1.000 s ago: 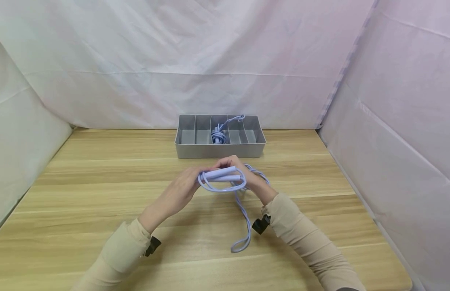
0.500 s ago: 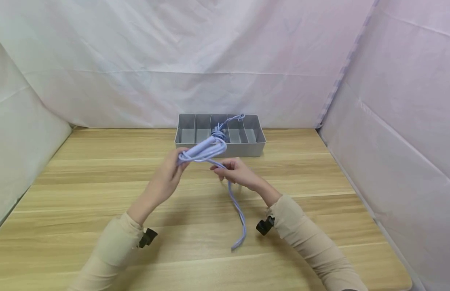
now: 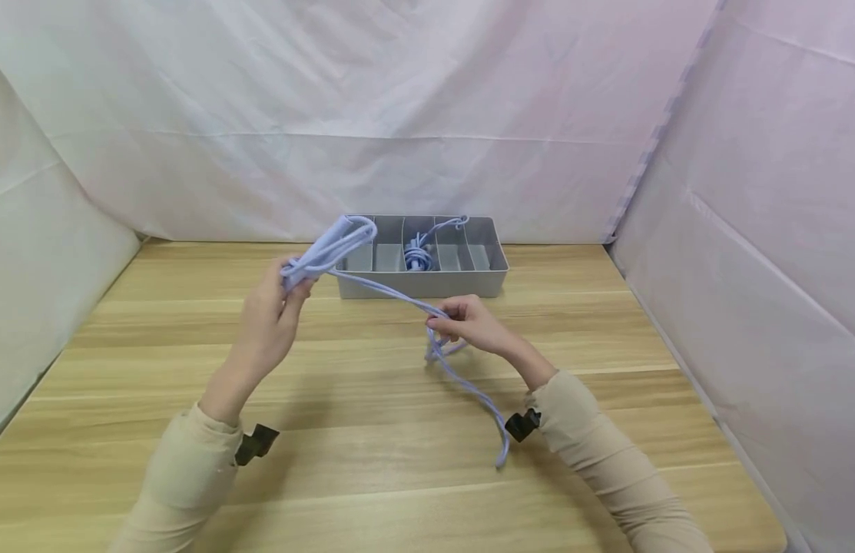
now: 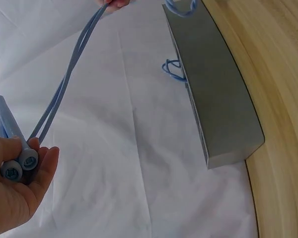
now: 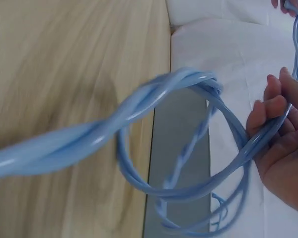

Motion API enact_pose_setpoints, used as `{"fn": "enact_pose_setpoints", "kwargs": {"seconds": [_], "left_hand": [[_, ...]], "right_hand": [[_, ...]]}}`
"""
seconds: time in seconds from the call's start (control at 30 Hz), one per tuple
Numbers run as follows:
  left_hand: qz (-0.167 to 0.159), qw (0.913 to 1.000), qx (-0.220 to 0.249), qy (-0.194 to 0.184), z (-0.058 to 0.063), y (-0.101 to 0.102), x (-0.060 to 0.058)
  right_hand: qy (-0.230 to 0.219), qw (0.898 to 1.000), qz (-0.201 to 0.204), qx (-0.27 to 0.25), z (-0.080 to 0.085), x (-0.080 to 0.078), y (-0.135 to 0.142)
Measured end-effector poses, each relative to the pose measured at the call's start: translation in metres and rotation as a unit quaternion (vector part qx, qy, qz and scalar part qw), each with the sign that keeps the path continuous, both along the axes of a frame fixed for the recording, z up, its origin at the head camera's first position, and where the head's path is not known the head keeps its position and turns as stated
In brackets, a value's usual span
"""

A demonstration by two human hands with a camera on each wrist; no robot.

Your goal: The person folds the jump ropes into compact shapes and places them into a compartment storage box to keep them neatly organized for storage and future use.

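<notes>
My left hand (image 3: 266,311) grips a blue jump rope by its two handles (image 4: 15,121), which lie side by side with rope looped around them. From there a doubled length of rope (image 3: 382,288) runs taut to my right hand (image 3: 474,326). The right thumb and fingers pinch that doubled rope, raised over the wooden table. Below the right hand hang loose twisted coils (image 5: 184,191), with a tail (image 3: 482,399) trailing toward the front right. In the left wrist view, the round handle ends (image 4: 28,159) face the camera between thumb and fingers.
Beyond the hands stands a grey divided box (image 3: 423,286) near the back of the table (image 3: 157,338). Another wound blue jump rope (image 3: 419,255) sits in its middle compartment, one loop reaching over the divider to the right. White cloth (image 3: 296,115) hangs behind and at both sides.
The left hand has moved left and up with the handles, away from the right hand. The rope between them has lengthened and drawn straight. The hanging tail has swung right.
</notes>
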State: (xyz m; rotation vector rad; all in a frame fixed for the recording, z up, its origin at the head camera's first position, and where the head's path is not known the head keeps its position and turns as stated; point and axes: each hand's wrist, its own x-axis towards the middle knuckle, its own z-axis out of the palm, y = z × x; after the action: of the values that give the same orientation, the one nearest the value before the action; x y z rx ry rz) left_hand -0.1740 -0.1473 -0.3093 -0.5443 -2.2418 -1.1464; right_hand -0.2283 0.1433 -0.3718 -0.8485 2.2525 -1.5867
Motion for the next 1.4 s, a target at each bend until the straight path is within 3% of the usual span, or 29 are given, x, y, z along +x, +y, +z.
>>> {"fn": "enact_pose_setpoints", "kwargs": {"seconds": [0.2, 0.33, 0.43, 0.57, 0.7, 0.77, 0.9, 1.1, 1.2, 1.3, 1.4], "left_hand": [[0.04, 0.9974, 0.057, 0.018, 0.016, -0.015, 0.002], [0.071, 0.9967, 0.038, -0.004, 0.021, -0.022, 0.004], [0.09, 0.9954, 0.011, -0.031, 0.019, -0.024, 0.003], [0.113, 0.9916, -0.019, -0.061, 0.011, -0.025, -0.001], [0.131, 0.9855, -0.062, -0.088, 0.002, -0.023, -0.008], [0.137, 0.9815, -0.086, -0.103, -0.003, -0.022, -0.012], [0.148, 0.9699, -0.142, -0.13, -0.01, -0.021, -0.016], [0.137, 0.9479, -0.25, -0.142, -0.021, -0.014, -0.015], [0.126, 0.9314, -0.309, -0.145, -0.026, -0.007, -0.014], [0.117, 0.9133, -0.366, -0.136, -0.032, 0.001, -0.012], [0.105, 0.9028, -0.405, -0.097, -0.039, 0.009, -0.01]], "right_hand": [[0.025, 0.998, -0.019, 0.045, -0.002, -0.003, 0.021], [0.004, 0.999, -0.035, 0.032, 0.002, -0.001, 0.031], [0.004, 0.999, -0.037, 0.016, 0.007, 0.001, 0.035], [0.043, 0.997, -0.061, 0.0, 0.01, 0.003, 0.037], [0.081, 0.993, -0.087, 0.016, 0.023, 0.009, 0.034], [0.106, 0.991, -0.079, 0.035, 0.034, 0.016, 0.031], [0.169, 0.982, -0.044, 0.078, 0.056, 0.03, 0.023], [0.231, 0.967, 0.014, 0.105, 0.057, 0.032, 0.021], [0.271, 0.956, 0.045, 0.1, 0.063, 0.032, 0.019], [0.305, 0.946, 0.066, 0.085, 0.073, 0.032, 0.015], [0.324, 0.94, 0.073, 0.071, 0.084, 0.03, 0.011]]}}
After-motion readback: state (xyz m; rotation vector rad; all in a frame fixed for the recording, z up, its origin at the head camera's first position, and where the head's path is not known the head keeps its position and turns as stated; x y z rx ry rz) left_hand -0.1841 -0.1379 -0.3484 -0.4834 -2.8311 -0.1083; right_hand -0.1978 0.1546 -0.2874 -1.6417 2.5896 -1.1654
